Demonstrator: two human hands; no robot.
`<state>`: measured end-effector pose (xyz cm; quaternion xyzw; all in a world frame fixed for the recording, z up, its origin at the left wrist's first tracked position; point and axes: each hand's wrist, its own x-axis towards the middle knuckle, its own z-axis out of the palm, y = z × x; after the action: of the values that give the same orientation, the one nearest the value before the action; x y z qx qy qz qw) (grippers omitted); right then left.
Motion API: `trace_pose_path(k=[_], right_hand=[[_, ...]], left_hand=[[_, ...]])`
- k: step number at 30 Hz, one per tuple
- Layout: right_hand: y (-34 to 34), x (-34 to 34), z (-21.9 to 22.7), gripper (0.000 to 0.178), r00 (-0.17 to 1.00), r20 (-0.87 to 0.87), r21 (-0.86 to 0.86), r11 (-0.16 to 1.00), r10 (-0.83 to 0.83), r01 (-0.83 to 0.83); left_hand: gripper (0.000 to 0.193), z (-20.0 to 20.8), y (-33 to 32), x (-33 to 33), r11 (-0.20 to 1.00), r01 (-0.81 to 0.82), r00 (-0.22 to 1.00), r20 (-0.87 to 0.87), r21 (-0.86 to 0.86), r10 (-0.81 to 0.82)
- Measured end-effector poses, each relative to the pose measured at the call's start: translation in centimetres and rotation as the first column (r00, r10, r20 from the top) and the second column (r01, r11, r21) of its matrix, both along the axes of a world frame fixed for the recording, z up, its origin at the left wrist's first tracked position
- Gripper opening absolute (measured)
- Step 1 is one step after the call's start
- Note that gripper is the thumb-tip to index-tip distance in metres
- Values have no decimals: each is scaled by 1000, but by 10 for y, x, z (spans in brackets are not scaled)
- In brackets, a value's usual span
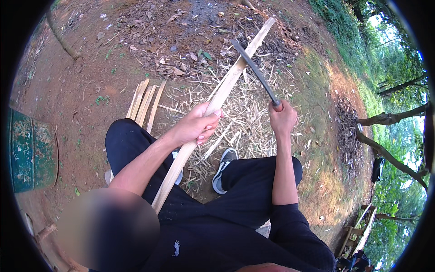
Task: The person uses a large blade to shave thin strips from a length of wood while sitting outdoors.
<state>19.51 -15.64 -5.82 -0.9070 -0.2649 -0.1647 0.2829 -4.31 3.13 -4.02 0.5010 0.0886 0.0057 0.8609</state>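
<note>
A long pale wooden slat (225, 89) slants from my lap up and away to the right. My left hand (197, 124) is wrapped around its middle, fingers closed. In my right hand (283, 119) is the brown handle of a machete (259, 75) with a long, narrow, dark blade. The blade crosses the slat near its far end and seems to touch it. A thin sliver runs along the slat's left edge just beyond my left hand; whether it is still attached I cannot tell.
Pale shavings (250, 129) cover the ground ahead of my shoes (223, 171). Several cut slats (144, 103) lie beyond my left knee. A green, worn metal drum (32, 152) stands at the left, a thin trunk (61, 38) at the far left. Branches (389, 119) reach in from the right.
</note>
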Motion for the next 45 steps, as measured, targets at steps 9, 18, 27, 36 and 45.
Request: trace_pose_path(k=[9,18,27,36,45], right_hand=[[9,-20,-3,11,951,45,122,943,306,-309],[17,-28,-11,10,882,105,-47,888,460,-457],[15,-12,-5,18,991,-136,-78,997,19,-29],[6,-5,-4,30,935,-355,146,988,12,43],[12,-24,0,30,948,-180,134,962,261,-239]], left_hand=[[18,-5,0,1,996,-3,1000,-18,87,4],[19,-10,-4,1,993,10,1000,-25,116,-7],[19,-5,-5,-1,985,34,998,-55,167,-25],[19,-3,-6,0,981,53,997,-64,189,-42],[17,-6,-7,2,981,43,998,-62,187,-31]])
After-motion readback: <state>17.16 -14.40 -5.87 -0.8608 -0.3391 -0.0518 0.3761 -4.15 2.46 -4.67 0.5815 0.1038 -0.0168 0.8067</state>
